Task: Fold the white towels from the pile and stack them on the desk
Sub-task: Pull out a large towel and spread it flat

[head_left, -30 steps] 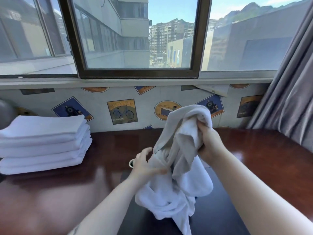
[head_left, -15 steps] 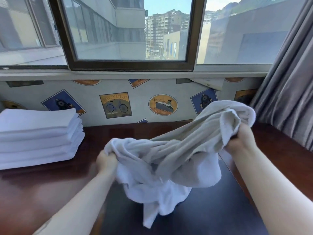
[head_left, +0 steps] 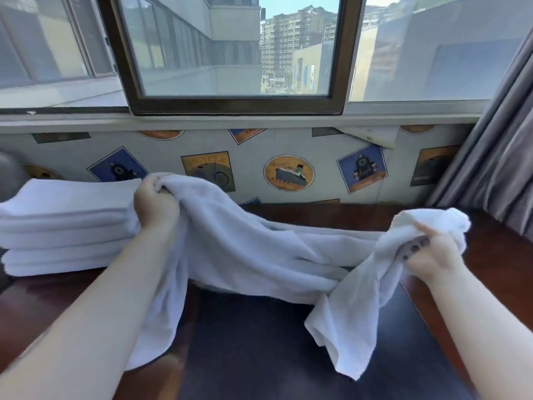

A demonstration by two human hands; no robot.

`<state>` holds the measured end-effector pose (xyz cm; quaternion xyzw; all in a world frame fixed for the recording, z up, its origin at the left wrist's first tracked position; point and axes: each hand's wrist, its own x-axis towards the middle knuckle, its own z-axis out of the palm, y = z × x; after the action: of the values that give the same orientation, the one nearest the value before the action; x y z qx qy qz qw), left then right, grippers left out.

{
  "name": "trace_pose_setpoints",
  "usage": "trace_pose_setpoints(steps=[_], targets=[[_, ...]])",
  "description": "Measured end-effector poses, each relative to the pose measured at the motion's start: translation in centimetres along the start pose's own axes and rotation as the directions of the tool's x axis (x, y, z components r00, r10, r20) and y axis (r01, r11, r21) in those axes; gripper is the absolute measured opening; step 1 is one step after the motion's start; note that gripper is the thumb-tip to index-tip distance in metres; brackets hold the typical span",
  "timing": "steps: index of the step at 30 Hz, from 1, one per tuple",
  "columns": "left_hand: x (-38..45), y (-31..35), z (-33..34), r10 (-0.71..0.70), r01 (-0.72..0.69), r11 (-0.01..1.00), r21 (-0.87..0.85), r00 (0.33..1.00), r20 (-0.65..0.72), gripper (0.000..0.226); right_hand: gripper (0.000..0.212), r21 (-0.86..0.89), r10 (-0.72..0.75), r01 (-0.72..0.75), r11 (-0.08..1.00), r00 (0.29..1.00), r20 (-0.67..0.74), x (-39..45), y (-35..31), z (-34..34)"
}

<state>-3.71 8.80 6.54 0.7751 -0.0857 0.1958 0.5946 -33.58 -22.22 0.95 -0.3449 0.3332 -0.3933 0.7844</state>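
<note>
A white towel hangs stretched between my two hands above the desk, sagging in the middle with loose ends drooping below each hand. My left hand grips one bunched end at the upper left. My right hand grips the other end at the right, slightly lower. A stack of folded white towels sits on the desk at the left, just behind my left hand. The brown desk has a dark mat in its middle, under the towel.
A wall with picture wallpaper rises behind the desk, with a window above it. A grey curtain hangs at the right. A grey rounded object shows at the far left edge.
My hands have moved far apart, drawing the bunched towel out into a long span. My left hand rose toward the stack; my right hand moved right and lower.
</note>
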Motion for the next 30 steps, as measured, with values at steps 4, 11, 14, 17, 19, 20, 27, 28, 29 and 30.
trace_pose_setpoints(steps=[4,11,14,17,19,20,27,28,29,30], targets=[[-3.3,-5.8,3.5,-0.249,0.085,0.9,0.428,0.906,0.343,0.053,0.018,-0.512,-0.025,-0.108,0.852,0.969,-0.248,2.1,3.8,-2.4],[-19.3,-14.7,4.4,-0.24,-0.26,0.717,0.647,0.779,0.579,0.035,0.048,-0.97,-0.135,0.206,0.126,0.973,0.189,-4.7,17.0,-8.5],[-24.0,-15.7,5.1,-0.349,-0.236,0.769,0.594,0.623,0.7,0.068,0.09,-0.916,0.264,0.399,-0.035,0.888,0.376,-6.6,20.8,-9.8],[-24.9,-15.1,6.3,-0.398,-0.007,0.868,0.496,0.586,0.706,0.084,0.082,-0.85,0.268,0.459,-0.258,0.879,0.394,-6.2,21.1,-10.4],[-24.9,-14.4,6.9,-0.395,0.069,0.892,0.448,0.602,0.694,0.091,0.072,-0.819,0.239,0.475,-0.322,0.878,0.415,-5.7,20.4,-11.1],[-24.7,-14.2,7.0,-0.386,0.087,0.901,0.426,0.61,0.692,0.093,0.069,-0.842,0.191,0.44,-0.312,0.897,0.398,-5.3,19.9,-12.1],[-20.9,-15.3,7.9,-0.331,0.031,0.866,0.499,0.783,0.526,0.055,0.016,-0.958,-0.317,-0.125,0.26,0.926,-0.207,-2.5,16.0,-15.8],[-20.9,-15.9,8.1,-0.293,-0.083,0.815,0.574,0.795,0.532,0.065,0.01,-0.946,-0.35,-0.151,0.288,0.903,-0.251,-2.4,15.6,-15.6],[-21.0,-16.4,8.6,-0.225,-0.191,0.782,0.594,0.801,0.554,0.069,0.009,-0.937,-0.389,-0.171,0.303,0.876,-0.286,-2.3,15.4,-15.2],[-21.5,-16.6,9.1,-0.18,-0.261,0.771,0.581,0.786,0.591,0.071,0.011,-0.94,-0.443,-0.16,0.303,0.849,-0.287,-2.3,15.4,-14.6]])
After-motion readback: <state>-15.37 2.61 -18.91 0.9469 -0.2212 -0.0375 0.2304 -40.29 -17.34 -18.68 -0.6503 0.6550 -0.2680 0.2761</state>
